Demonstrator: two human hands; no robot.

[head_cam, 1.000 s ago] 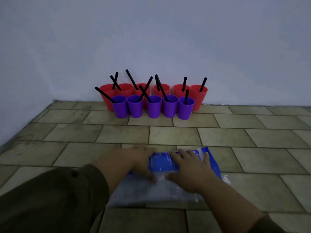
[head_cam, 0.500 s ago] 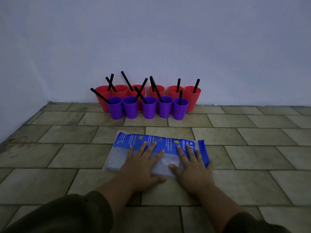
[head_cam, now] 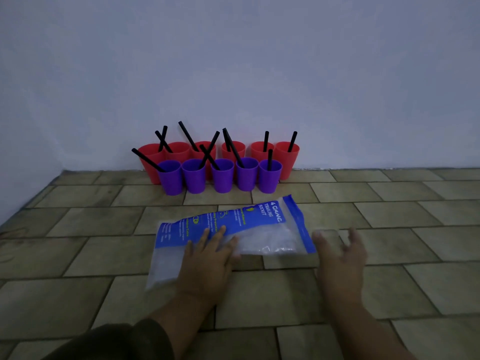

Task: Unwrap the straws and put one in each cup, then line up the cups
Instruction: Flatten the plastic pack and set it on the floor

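Two rows of cups stand against the wall: red cups (head_cam: 287, 154) behind, purple cups (head_cam: 222, 175) in front, each with a black straw (head_cam: 292, 141) in it. A blue and clear plastic bag (head_cam: 259, 224) lies flat on the tiled floor, in front of the cups. My left hand (head_cam: 207, 258) rests flat on the bag's left part, fingers straight. My right hand (head_cam: 340, 258) hovers just off the bag's right end, fingers spread and blurred, holding nothing.
The floor (head_cam: 78, 255) is of tan rectangular tiles. A pale wall (head_cam: 233, 61) rises behind the cups, and another wall closes the left side at the corner (head_cam: 31, 178).
The bag has slid and turned, its right end now further from me. My right hand has come off the bag and moved right. My left hand stays pressed on the bag.
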